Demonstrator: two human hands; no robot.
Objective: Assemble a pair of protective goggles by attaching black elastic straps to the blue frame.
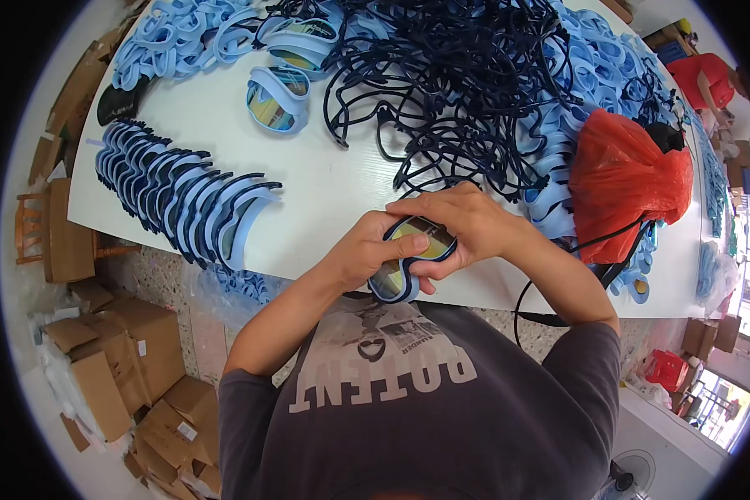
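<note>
While gripping 1 pair of goggles (398, 292), working near table (312, 221) edge.
Holding from 2 sides with left hand (365, 252) and right hand (472, 218), probably for steadiness.

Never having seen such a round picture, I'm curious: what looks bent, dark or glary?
Head view: the front edge of the white table bows; head view: corners fall to black, the window at lower right is washed out, the held goggles carry a yellowish sheen.

Centre now, blue-rimmed, yellow-lensed goggles (392, 283) part-hidden by bare left hand (363, 250) and right hand (468, 218); up top, tangled navy plastic frames (458, 67) cut off!
</note>
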